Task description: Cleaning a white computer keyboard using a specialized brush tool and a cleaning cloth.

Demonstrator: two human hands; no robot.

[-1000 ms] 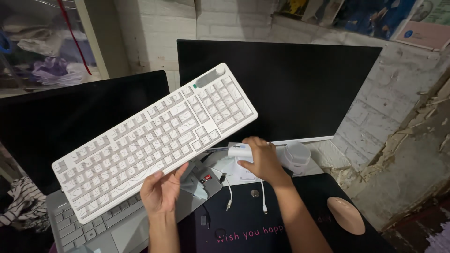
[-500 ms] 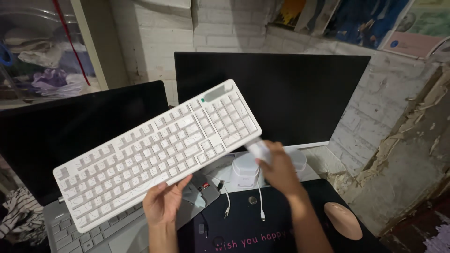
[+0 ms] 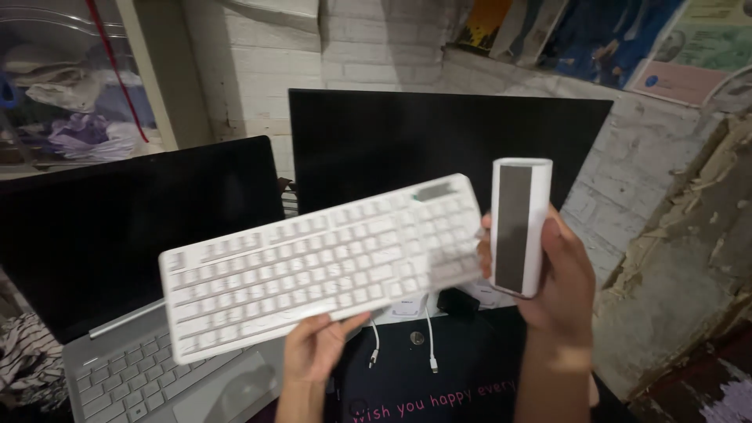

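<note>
While left hand (image 3: 317, 352) props keyboard (image 3: 321, 262) lengthwise rising rightward, right hand (image 3: 560, 278) holds upright white device (image 3: 517, 227)

Left hand (image 3: 317, 348): bare, no glove, no ring or band to be seen on the fingers that show.
Right hand (image 3: 560, 278): bare as well, seen from the back and side; no ring in sight.
Forearms: both uncovered up to the lower picture edge (no sleeve, cuff or watch shows).
Nails: short and plain where they show.
</note>
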